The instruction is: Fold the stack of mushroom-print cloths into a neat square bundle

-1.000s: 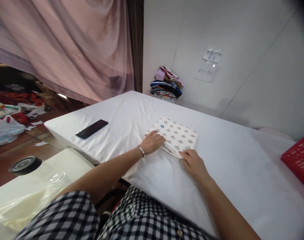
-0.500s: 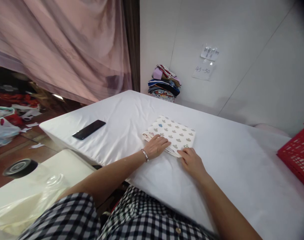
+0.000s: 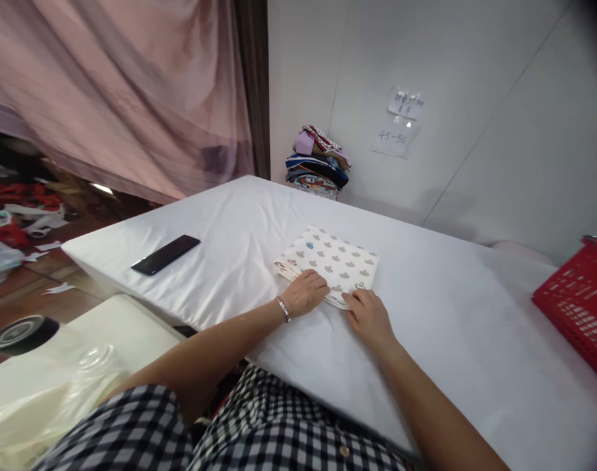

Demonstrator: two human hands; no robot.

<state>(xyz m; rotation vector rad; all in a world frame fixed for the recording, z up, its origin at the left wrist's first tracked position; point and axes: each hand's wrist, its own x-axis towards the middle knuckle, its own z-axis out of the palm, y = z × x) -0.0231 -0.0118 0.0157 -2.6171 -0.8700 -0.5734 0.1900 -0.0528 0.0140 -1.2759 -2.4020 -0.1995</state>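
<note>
1. While the folded cloth [image 3: 342, 258] lies flat on the white table [image 3: 450, 314], some clear plastic [image 3: 77, 386] sits left of it, closer to the person.
2. The right hand [image 3: 369, 320] is narrow and pinches the cloth's near corner, maybe so the layers don't slip.
3. The left hand [image 3: 305, 292] rests on the cloth's near edge, fingers bent and close together, maybe to keep it flat. I can't tell if its thumb goes under.
4. A black phone [image 3: 165, 255] lies left of the cloth, well apart, perhaps to leave the hands room.
5. A red basket [image 3: 580, 301] stands far to the cloth's right.
6. Behind the cloth, a pile of clothes [image 3: 318, 163] is stacked high, probably to save space.
</note>
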